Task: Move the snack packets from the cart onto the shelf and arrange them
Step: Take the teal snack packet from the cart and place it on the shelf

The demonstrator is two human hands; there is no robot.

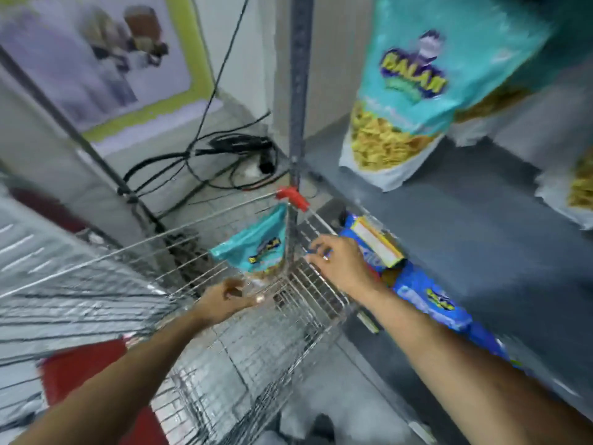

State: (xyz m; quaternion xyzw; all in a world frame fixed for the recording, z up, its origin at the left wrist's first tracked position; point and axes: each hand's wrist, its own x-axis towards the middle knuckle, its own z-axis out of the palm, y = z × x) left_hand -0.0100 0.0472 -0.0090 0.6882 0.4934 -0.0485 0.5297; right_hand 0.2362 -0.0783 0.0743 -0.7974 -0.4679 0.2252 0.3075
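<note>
One teal packet is what I see left in the cart, propped upright in the far corner against the wire walls, its glossy film creased and its clear bottom showing pale yellow chips. My left hand reaches in just below it, fingers loosely curled and apart, holding nothing; I cannot tell whether a fingertip touches the packet, as the picture is smeared by motion. My right hand hangs over the cart's right rim, fingers spread and empty, beside the packet.

The cart is thin chromed wire in a tight grid, with a red plastic corner cap on the far rim. Just to its right lies the shelf, a flat, dull grey board. On it stand more teal packets: a large one near the back, puffy and tilted, with a white base and a window full of ridged yellow chips, and part of another at the right edge. Along the shelf's front edge, under my right forearm, lie shiny blue packets, and a small yellow-and-white carton rests on the farthest one.

A grey perforated metal post rises at the shelf's corner. Behind the cart, black cables coil on the pale floor.
</note>
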